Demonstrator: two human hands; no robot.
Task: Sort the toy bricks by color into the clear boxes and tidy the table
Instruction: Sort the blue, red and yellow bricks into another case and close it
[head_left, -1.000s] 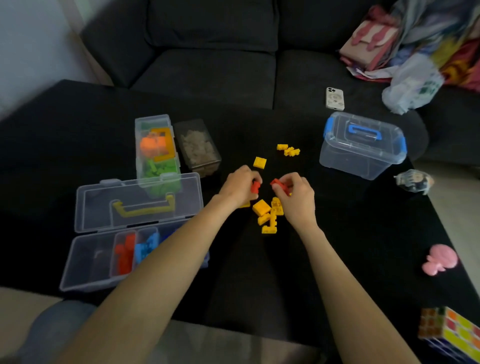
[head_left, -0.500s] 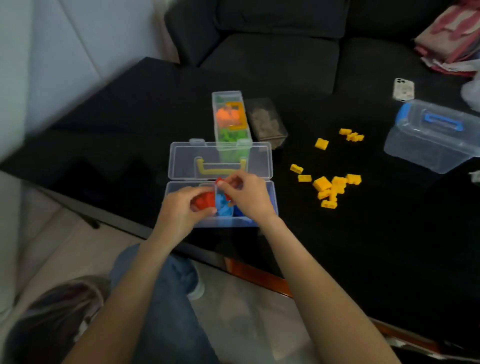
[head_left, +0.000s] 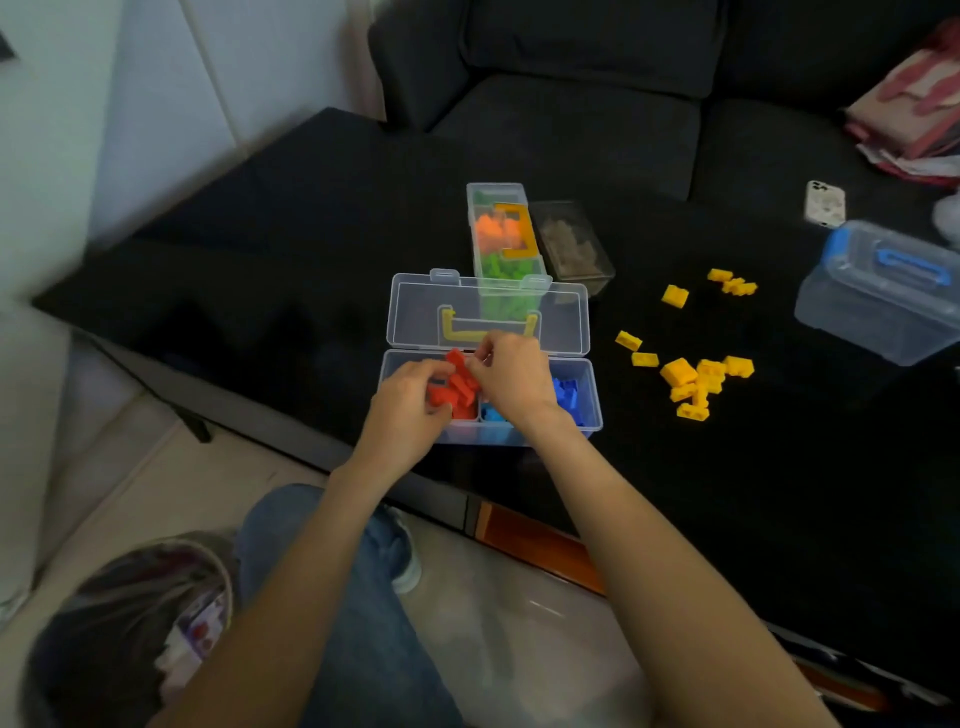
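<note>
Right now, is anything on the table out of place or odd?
Yes: yellow bricks lie loose on the table, unsorted, right of the open box where both hands work. Nothing looks spilled or damaged.

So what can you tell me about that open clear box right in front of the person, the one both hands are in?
The open clear box looks like see-through plastic, long and shallow, sitting near the table's front edge. Its hinged lid is swung back and lies open behind it, showing a yellow handle and two latch tabs. Dividers split the inside: red bricks fill one compartment, blue bricks lie further right. The left hand and right hand reach into it at the red bricks.
</note>
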